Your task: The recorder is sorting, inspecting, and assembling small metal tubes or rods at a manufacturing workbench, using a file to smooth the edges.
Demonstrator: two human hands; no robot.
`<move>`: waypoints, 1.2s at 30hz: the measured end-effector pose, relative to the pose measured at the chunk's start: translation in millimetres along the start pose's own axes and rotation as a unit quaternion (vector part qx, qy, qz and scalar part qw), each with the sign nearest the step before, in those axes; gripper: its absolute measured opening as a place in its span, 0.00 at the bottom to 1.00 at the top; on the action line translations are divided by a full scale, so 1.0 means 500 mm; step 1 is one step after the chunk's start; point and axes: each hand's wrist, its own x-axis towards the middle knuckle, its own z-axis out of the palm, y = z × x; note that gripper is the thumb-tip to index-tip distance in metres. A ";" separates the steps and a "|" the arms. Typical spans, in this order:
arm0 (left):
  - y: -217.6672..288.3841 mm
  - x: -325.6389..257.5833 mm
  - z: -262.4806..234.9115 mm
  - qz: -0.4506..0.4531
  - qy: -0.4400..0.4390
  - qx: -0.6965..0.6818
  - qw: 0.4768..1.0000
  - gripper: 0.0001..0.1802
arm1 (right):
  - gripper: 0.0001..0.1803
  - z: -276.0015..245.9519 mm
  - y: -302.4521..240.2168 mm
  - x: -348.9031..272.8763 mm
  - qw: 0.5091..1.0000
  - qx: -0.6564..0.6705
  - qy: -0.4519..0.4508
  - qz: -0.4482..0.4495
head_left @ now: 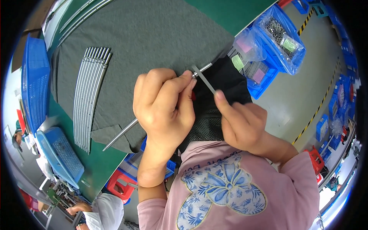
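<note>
My left hand is closed around a slim silver metal rod, its thumb and forefinger pinching it near the upper right end. The rod slants across from lower left to upper right over the dark grey cloth. In my right hand is a narrow, flat grey metal strip, pinched between thumb and fingers. Its far end crosses the rod just past my left fingertips; whether it hooks round the rod or only lies against it I cannot tell. The right hand is slightly blurred.
Several similar rods lie side by side on the grey cloth, left. Blue bins at right hold small metal parts and rods. Blue baskets line the left edge. A red stool and another person's white sleeve are lower left.
</note>
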 end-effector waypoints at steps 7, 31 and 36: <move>0.000 0.003 0.000 0.016 -0.001 0.013 1.000 0.09 | 0.25 0.026 0.012 0.044 0.997 -0.005 0.061 -0.053; 0.002 0.003 0.001 0.019 -0.004 0.004 1.000 0.08 | 0.26 0.006 0.002 0.018 1.000 0.020 0.001 -0.001; 0.006 0.003 -0.002 0.016 -0.011 0.009 1.000 0.08 | 0.27 -0.019 -0.005 0.047 0.999 -0.005 -0.034 -0.001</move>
